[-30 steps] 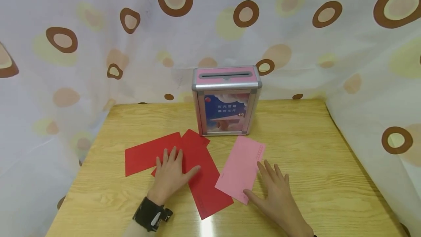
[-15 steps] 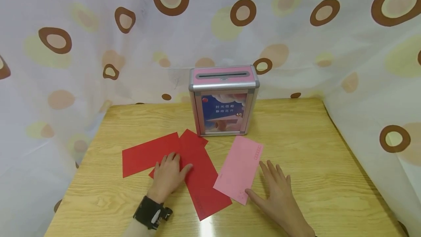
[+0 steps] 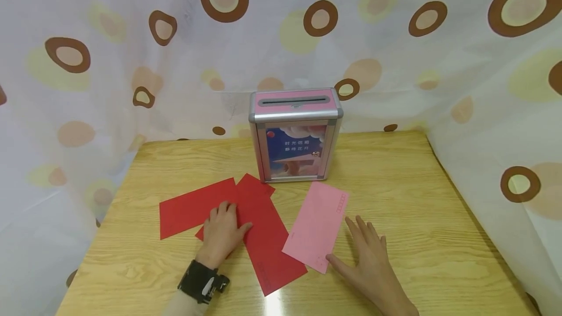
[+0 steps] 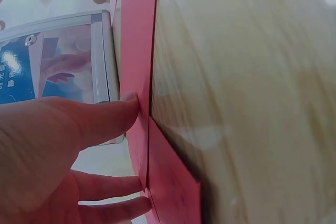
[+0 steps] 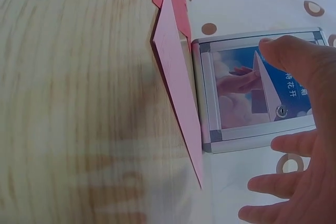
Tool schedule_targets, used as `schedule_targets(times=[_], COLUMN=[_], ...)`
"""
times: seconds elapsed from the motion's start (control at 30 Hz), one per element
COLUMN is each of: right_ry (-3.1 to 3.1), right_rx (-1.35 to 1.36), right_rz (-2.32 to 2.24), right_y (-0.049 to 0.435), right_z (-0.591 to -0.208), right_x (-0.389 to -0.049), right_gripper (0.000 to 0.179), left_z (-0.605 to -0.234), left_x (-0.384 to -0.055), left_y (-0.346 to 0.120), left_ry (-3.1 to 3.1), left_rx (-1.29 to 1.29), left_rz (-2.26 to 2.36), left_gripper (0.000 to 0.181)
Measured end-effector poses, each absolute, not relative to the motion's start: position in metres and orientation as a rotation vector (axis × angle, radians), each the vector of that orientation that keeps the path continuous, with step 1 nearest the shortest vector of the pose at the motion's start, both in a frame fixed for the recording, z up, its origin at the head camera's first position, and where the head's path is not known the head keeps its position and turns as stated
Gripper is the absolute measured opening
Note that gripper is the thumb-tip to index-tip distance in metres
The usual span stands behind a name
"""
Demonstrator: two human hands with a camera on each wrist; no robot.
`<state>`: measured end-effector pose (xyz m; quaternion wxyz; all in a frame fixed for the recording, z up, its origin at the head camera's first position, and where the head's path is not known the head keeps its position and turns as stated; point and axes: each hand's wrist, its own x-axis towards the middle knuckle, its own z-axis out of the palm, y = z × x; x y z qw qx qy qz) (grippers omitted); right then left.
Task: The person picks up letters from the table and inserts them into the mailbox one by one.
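My left hand (image 3: 219, 233) rests with fingertips and thumb on red envelopes, fingers slightly bent. One red envelope (image 3: 270, 243) slants toward the front. Another red envelope (image 3: 189, 208) lies farther left, and red corners show from beneath. In the left wrist view the thumb and fingertips touch the red paper (image 4: 137, 51) from above. A pink envelope (image 3: 316, 223) lies to the right, its lower left corner overlapping the slanted red one. My right hand (image 3: 369, 262) hovers with spread fingers just right of the pink envelope (image 5: 176, 72), thumb tip near its lower edge.
A pink and silver letter box (image 3: 296, 145) with a slot on top and a small lock stands upright behind the envelopes. Wooden table (image 3: 417, 199) surface extends to both sides. A patterned white curtain (image 3: 272, 38) encloses the back and sides.
The left hand has drawn back slightly, its fingers bending more on the red envelopes. The right hand has barely moved. The whole head view has shifted a little, with the envelopes staying in place.
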<state>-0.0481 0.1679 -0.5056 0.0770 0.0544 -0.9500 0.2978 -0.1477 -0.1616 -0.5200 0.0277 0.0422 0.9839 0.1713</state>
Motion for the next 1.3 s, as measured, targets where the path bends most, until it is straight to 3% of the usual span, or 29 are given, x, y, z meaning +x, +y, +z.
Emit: schedule_targets(times=[0.23,0.67,0.97,1.3], right_ry=[-2.838,-2.849,-2.867,-2.817], right_rx=[0.17,0.23,0.338,0.55], right_rz=[0.929,0.957,1.056,0.965], right_y=[0.166,0.162,0.153,0.127], right_z=[-0.51,-0.515,-0.519,-0.52], right_x=[-0.046,-0.045,-0.048,-0.051], right_gripper=[0.09,0.09,0.079,0.044], left_z=[-0.52,-0.514,-0.509,-0.502], left_x=[-0.148,-0.148,-0.148,-0.137], left_y=[-0.17,-0.187,-0.193,-0.166], left_ry=[3.038,2.938,2.576,2.564], left_rx=[0.087,0.065,-0.049,0.219], left_rz=[0.694,1.338,1.678,1.732], left_gripper=[0.066,0.022,0.027,0.027])
